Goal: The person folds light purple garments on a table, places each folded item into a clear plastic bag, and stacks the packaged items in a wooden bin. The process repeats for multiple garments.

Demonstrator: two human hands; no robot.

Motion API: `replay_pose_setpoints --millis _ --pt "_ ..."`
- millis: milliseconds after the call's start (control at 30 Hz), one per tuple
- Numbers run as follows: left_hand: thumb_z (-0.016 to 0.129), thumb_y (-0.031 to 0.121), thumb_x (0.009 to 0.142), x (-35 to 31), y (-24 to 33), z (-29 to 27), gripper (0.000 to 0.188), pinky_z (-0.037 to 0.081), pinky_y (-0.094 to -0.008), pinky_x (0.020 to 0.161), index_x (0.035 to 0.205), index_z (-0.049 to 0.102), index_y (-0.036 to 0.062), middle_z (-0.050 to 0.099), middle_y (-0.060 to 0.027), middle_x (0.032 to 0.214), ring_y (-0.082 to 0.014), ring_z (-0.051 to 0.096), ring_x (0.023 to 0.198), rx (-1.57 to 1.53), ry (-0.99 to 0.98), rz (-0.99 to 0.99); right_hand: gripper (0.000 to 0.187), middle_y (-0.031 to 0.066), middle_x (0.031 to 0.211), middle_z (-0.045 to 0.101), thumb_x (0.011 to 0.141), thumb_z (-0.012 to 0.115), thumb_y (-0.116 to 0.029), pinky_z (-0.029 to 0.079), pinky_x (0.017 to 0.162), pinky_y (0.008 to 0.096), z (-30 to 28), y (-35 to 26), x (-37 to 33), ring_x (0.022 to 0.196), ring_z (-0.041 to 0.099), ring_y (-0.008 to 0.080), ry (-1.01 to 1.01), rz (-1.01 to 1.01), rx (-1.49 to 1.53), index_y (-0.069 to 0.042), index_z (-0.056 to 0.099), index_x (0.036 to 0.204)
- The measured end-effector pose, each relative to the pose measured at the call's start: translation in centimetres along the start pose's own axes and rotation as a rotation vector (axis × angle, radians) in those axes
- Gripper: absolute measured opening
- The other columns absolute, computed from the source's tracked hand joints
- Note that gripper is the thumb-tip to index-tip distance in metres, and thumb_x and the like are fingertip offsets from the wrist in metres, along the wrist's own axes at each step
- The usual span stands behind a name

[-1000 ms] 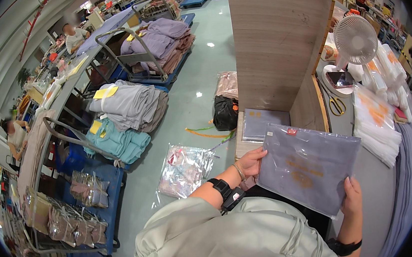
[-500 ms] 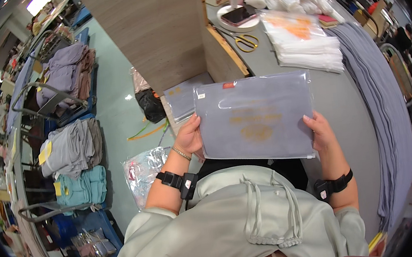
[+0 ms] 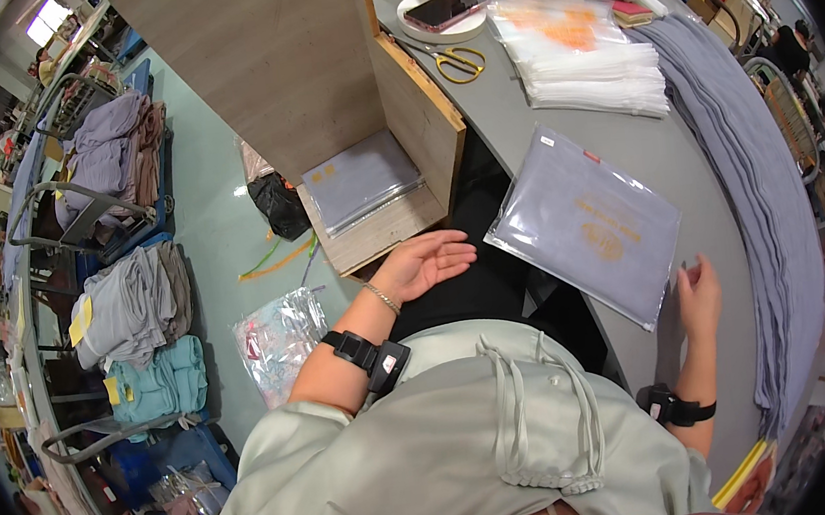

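Observation:
A clear plastic bag holding a folded grey-blue cloth point(image 3: 566, 191) lies slanted at the grey table's near edge. Gold print, a small red tag and a white sticker show through it. To its left, my left hand point(image 3: 428, 264) is open over my dark-clad lap, palm up and fingers stretched, touching nothing. Beside the bag's right corner hovers my right hand point(image 3: 701, 300), apart from it, with loosely bent fingers and nothing in them. A stack of similar bagged cloths point(image 3: 364, 179) sits in the wooden compartment beyond my left hand.
White plastic bags point(image 3: 595, 77) are piled on the table point(image 3: 622, 150), near gold-handled scissors point(image 3: 460, 64) and a phone point(image 3: 442, 11) on a fan's base. Long folded cloth point(image 3: 761, 221) runs along the right edge. Carts with folded garments point(image 3: 130, 297) stand at left. A wooden panel point(image 3: 260, 52) rises ahead.
Both hands have let go of the bagged cloth, which now lies turned on the table. My left hand has moved right and opened; my right hand has drawn away to the right.

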State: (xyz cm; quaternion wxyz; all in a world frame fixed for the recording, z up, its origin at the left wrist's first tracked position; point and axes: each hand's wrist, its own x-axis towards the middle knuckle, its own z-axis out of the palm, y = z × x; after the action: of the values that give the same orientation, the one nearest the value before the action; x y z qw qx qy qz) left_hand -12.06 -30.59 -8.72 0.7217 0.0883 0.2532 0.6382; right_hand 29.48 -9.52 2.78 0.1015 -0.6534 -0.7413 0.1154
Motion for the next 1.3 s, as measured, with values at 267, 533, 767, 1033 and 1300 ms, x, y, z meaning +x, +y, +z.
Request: replay_pose_setpoints --millis 267,533,767,1033,1300 --pt "0.05 0.02 0.099 1.6 -4.1 6.0 0.05 0.041 -0.0398 0.105 0.139 0.034 -0.0058 0.047 -0.0245 0.136 -0.031 0.046 0.129 0.157 -0.114 -0.387 0.063 0.0178 0.15 0.029 0.084 0.062 -0.023 0.019 0.112 0.0534 2.8 -7.5 -0.5 0.139 0.024 0.0391 0.014 -0.717 -0.092 -0.008 0.039 0.141" --pt "0.059 0.017 0.094 2.0 -5.0 6.9 0.035 0.047 -0.0404 0.098 0.124 0.05 0.0039 0.058 -0.0083 0.12 -0.0234 0.057 0.111 -0.05 0.121 0.059 0.059 0.019 0.15 0.029 0.089 0.055 -0.026 0.017 0.113 0.0535 4.3 -12.3 -3.1 0.139 0.024 0.0397 -0.196 -0.772 0.019 -0.005 0.037 0.141" --pt "0.053 0.015 0.091 -7.4 4.8 0.4 0.036 0.048 -0.0446 0.095 0.122 0.049 -0.0034 0.06 -0.0132 0.116 -0.0285 0.06 0.108 -0.046 0.563 0.621 0.053 0.0209 0.144 0.036 0.089 0.056 -0.011 0.026 0.111 0.0447 3.3 -14.2 0.2 0.134 0.034 0.038 -0.067 -0.794 0.349 0.0 0.04 0.138" --pt "0.051 0.012 0.093 -6.4 8.7 -10.7 0.029 0.055 -0.0423 0.082 0.118 0.049 -0.0012 0.06 -0.0159 0.114 -0.0266 0.063 0.101 -0.009 0.878 0.647 0.051 0.0214 0.142 0.038 0.087 0.056 -0.01 0.028 0.11 0.0464 6.3 -15.8 1.9 0.132 0.035 0.0407 -0.066 -0.841 0.188 0.001 0.043 0.134" --pt "0.059 0.014 0.081 0.2 15.2 -15.0 0.027 0.054 -0.0347 0.057 0.09 0.061 -0.0119 0.065 -0.0162 0.082 -0.0248 0.067 0.072 0.708 1.173 0.605 0.055 0.0214 0.142 0.038 0.081 0.059 -0.012 0.023 0.111 0.0539 6.9 -16.7 2.0 0.132 0.034 0.0408 -0.072 -0.798 0.006 0.0 0.044 0.132"
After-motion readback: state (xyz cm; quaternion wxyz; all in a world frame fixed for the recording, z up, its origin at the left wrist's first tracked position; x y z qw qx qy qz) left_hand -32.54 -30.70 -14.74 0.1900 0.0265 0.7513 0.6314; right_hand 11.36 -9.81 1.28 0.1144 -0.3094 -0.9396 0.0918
